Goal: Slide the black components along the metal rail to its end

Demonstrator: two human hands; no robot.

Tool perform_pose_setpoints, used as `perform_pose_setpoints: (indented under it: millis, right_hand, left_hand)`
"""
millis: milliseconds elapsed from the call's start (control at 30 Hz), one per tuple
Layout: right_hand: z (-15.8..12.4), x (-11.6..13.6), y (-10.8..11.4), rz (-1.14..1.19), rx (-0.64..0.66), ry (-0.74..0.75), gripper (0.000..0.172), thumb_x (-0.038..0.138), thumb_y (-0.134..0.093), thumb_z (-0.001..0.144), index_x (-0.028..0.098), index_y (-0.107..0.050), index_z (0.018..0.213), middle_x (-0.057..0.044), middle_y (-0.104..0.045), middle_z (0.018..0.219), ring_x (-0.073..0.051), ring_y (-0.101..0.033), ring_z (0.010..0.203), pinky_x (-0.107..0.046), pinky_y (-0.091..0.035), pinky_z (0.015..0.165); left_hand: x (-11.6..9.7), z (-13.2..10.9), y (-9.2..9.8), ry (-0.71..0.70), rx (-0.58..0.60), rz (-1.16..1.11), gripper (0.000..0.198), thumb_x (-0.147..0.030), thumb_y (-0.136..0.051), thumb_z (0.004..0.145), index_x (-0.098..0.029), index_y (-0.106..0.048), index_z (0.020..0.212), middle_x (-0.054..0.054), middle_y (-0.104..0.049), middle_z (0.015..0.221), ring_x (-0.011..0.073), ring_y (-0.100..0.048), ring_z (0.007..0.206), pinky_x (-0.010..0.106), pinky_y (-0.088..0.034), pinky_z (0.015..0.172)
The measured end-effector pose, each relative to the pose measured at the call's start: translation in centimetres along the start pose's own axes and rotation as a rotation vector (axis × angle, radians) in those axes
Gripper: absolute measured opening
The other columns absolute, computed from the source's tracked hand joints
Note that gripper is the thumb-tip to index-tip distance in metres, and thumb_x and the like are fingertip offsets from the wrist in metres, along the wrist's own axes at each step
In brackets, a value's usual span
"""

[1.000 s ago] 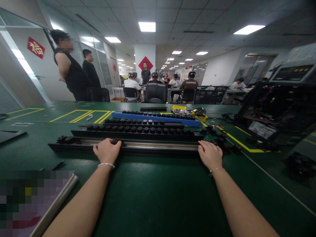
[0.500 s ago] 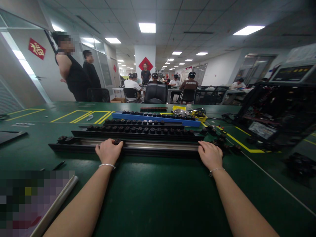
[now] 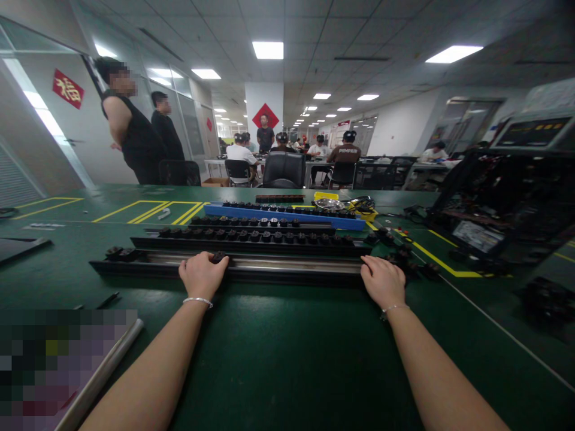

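A long black rail with a silver channel (image 3: 287, 264) lies across the green table (image 3: 287, 347) in front of me. My left hand (image 3: 202, 274) rests on the rail left of its middle, fingers curled over a small black knob-like part (image 3: 219, 257) in the channel. My right hand (image 3: 381, 280) is closed on the rail's right end. Two more small black parts (image 3: 120, 253) sit at the rail's left end.
Behind the rail lie two more black rails full of black parts (image 3: 251, 236) and a blue rail (image 3: 283, 215). Loose black parts (image 3: 404, 254) lie at the right, beside a dark machine (image 3: 503, 203). A metal tube (image 3: 101, 374) lies near left. People stand and sit beyond the table.
My left hand has slid a little to the right along the rail, carrying the small black part with it. My right hand has stayed at the rail's right end.
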State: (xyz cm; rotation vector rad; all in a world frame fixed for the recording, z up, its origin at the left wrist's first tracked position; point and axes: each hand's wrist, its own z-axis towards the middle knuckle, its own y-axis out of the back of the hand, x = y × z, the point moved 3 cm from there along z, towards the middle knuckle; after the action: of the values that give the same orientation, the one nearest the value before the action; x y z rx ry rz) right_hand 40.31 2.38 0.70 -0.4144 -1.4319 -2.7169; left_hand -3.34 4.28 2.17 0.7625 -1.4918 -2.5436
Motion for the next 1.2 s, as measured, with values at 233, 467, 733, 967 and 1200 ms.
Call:
perform_pose_setpoints:
  millis: [233,467,733,967,1200]
  right_hand:
    - [0.0,0.0,0.0,-0.001,-0.01,0.019,0.039,0.032,-0.036,0.086,0.025,-0.067,0.108,-0.004,-0.064,0.121,-0.022,-0.051,0.115,-0.044,-0.03,0.099]
    - [0.0,0.0,0.1,0.006,0.006,0.017,0.039,0.032,-0.036,0.086,0.026,-0.067,0.109,-0.004,-0.063,0.122,-0.022,-0.051,0.116,-0.044,-0.029,0.099]
    - [0.0,0.1,0.1,0.015,-0.019,0.02,0.038,0.03,-0.037,0.085,0.026,-0.068,0.107,-0.004,-0.065,0.119,-0.022,-0.052,0.114,-0.043,-0.031,0.098]
    - [0.1,0.0,0.1,0.006,-0.013,0.021,0.039,0.031,-0.036,0.086,0.025,-0.068,0.107,-0.004,-0.065,0.12,-0.022,-0.052,0.114,-0.044,-0.029,0.099]
    - [0.0,0.1,0.2,0.002,0.006,0.017,0.039,0.031,-0.036,0.086,0.025,-0.068,0.108,-0.003,-0.064,0.121,-0.022,-0.051,0.115,-0.044,-0.029,0.1]
  left_hand:
    - [-0.5,-0.3,-0.1,-0.025,0.002,0.001,0.04,-0.056,-0.055,0.074,-0.02,-0.067,0.088,0.009,-0.07,0.093,0.0286,-0.059,0.1,0.041,-0.029,0.1]
    - [-0.9,-0.6,0.0,-0.052,0.011,-0.005,0.042,-0.056,-0.055,0.075,-0.019,-0.068,0.089,0.01,-0.07,0.093,0.0285,-0.059,0.1,0.04,-0.031,0.099]
    - [-1.2,-0.7,0.1,-0.054,0.03,0.0,0.041,-0.056,-0.056,0.075,-0.02,-0.068,0.087,0.01,-0.071,0.09,0.0287,-0.061,0.098,0.04,-0.035,0.094]
    - [-1.2,-0.7,0.0,-0.057,0.038,-0.019,0.042,-0.057,-0.056,0.075,-0.019,-0.068,0.089,0.01,-0.071,0.091,0.0287,-0.06,0.099,0.04,-0.033,0.096]
    - [-1.2,-0.7,-0.1,-0.064,0.045,-0.038,0.042,-0.057,-0.055,0.075,-0.019,-0.068,0.088,0.011,-0.071,0.092,0.0296,-0.06,0.1,0.042,-0.031,0.099]
